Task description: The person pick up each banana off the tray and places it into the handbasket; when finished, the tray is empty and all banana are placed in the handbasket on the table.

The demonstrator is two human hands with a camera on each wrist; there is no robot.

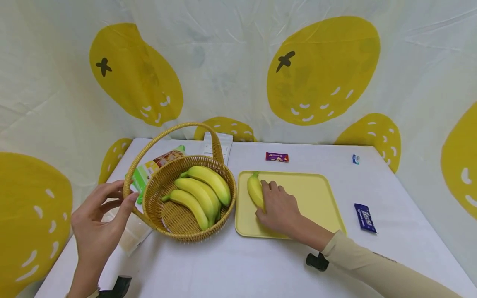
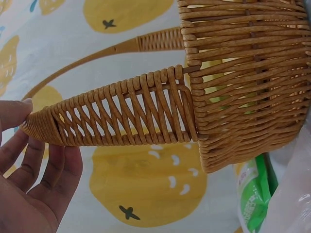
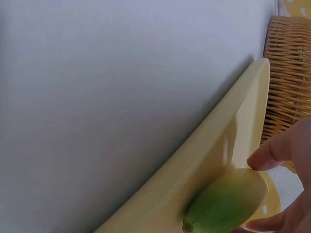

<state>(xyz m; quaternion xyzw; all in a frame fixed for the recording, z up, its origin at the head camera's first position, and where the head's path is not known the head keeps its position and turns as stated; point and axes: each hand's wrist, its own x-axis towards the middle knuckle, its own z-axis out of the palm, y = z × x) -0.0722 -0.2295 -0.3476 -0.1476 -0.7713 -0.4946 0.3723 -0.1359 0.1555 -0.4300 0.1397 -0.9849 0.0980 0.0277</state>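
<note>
My left hand [image 1: 98, 219] pinches the handle [image 1: 217, 149] of a wicker basket [image 1: 153, 200] between thumb and fingers. Several yellow bananas [image 1: 197, 189] lie inside the basket. On the left part of a pale yellow tray [image 1: 311, 198], my right hand [image 1: 280, 207] grips a single banana [image 1: 254, 188], thumb on one side and fingers on the other. In the right wrist view the greenish end of this banana [image 3: 226, 204] points down toward the tray. From the head view, my right hand hides the banana's lower end.
Behind the basket are a green and brown snack bag [image 1: 158, 161] and a white packet [image 1: 224, 145]. A clear packet [image 1: 136, 234] lies beside it. A purple bar [image 1: 277, 157], a small blue packet [image 1: 356, 159] and a dark blue bar [image 1: 365, 217] lie around the tray.
</note>
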